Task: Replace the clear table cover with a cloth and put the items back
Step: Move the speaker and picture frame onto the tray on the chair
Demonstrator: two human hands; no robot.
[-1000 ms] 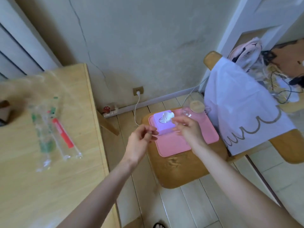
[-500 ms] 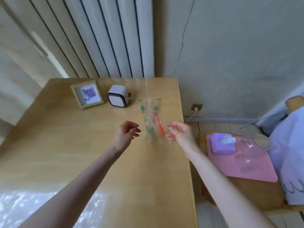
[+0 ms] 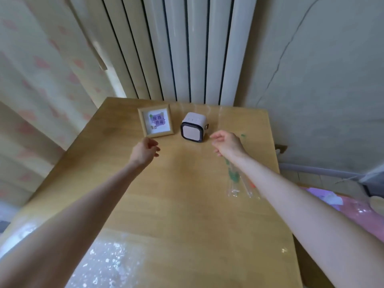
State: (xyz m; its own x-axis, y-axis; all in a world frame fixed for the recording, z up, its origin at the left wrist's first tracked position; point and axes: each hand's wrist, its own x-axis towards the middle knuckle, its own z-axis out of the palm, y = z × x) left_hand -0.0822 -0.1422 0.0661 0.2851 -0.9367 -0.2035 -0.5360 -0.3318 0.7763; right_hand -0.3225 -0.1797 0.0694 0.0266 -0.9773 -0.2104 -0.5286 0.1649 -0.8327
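Note:
A clear cover (image 3: 187, 204) lies glossy over the wooden table (image 3: 68, 163). At the far end stand a small framed picture (image 3: 156, 122) and a white cube-shaped device (image 3: 194, 127). Clear wrapped flower stems (image 3: 233, 179) lie at the right, partly hidden under my right forearm. My left hand (image 3: 145, 151) hovers just in front of the frame, fingers curled and apart, holding nothing. My right hand (image 3: 227, 143) hangs beside the cube on its right, fingers loose and empty.
A white radiator (image 3: 187, 48) stands behind the table, with a patterned curtain (image 3: 41, 69) on the left. At the lower right, a pink tray (image 3: 357, 210) with a purple tissue box (image 3: 324, 196) sits on a stool. A wall socket (image 3: 281, 148) shows past the table's right edge.
My view swung left from the stool to the table. Both hands moved from the pink tray, over the wrapped stems, forward to the frame and cube.

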